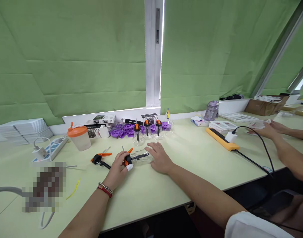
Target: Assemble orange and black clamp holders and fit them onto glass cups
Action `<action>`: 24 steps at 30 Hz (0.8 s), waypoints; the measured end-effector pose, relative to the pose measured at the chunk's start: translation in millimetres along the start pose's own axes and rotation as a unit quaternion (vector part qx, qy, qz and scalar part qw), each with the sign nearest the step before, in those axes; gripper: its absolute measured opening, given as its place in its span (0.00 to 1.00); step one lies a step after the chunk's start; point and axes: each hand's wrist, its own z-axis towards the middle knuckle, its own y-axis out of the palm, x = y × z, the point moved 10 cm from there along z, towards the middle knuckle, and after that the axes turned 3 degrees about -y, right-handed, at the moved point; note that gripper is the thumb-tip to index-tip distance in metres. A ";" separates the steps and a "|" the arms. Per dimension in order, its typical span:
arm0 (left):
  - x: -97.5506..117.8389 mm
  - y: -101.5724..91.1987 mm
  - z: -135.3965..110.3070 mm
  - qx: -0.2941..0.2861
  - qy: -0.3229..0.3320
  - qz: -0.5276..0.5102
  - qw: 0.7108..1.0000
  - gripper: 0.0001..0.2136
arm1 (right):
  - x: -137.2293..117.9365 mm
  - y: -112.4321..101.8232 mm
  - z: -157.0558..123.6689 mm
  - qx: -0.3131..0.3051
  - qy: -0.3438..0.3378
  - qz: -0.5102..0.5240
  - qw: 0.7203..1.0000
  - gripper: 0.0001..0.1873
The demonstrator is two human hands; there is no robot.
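A clear plastic cup with an orange-and-black pump handle (139, 157) lies on its side on the pale table. My left hand (118, 169) grips its handle end, fingers curled, one fingertip wrapped in white tape. My right hand (160, 158) rests on the clear cup end, fingers curved over it. Another loose orange-and-black handle (100, 159) lies just left of my left hand.
Three upright cups with handles (147, 130) and purple parts (123, 130) stand behind. An orange-lidded cup (79, 136), power strip (51, 148) and white stack (23, 129) lie left. A yellow strip with cable (222, 139), purple bottle (211, 110) and another person's hands (265, 129) are right.
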 end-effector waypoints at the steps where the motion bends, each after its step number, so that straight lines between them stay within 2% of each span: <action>1: 1.7 0.5 -0.1 -0.002 0.003 -0.002 1.000 0.19 | -2.7 0.1 0.4 0.000 -0.003 0.003 1.000 0.37; 12: 6.2 0.0 -1.4 -0.004 -0.013 -0.040 0.999 0.23 | -8.4 -3.8 0.1 0.017 -0.023 0.016 0.999 0.38; 17: 9.4 -11.5 -3.0 0.043 -0.034 -0.061 0.997 0.19 | -14.0 -5.6 -0.8 0.019 -0.030 -0.001 0.999 0.37; 20: -8.0 -16.5 -3.9 0.088 -0.094 -0.116 0.985 0.17 | -20.3 -7.3 -1.1 0.027 -0.047 -0.017 0.998 0.35; 22: -24.7 -14.7 -5.8 0.106 -0.154 -0.179 0.966 0.18 | -24.2 -8.4 -1.3 0.032 -0.059 -0.028 0.997 0.34; 24: -31.8 -9.4 -6.8 0.108 -0.180 -0.254 0.944 0.20 | -27.4 -9.6 -1.7 0.036 -0.069 -0.038 0.996 0.33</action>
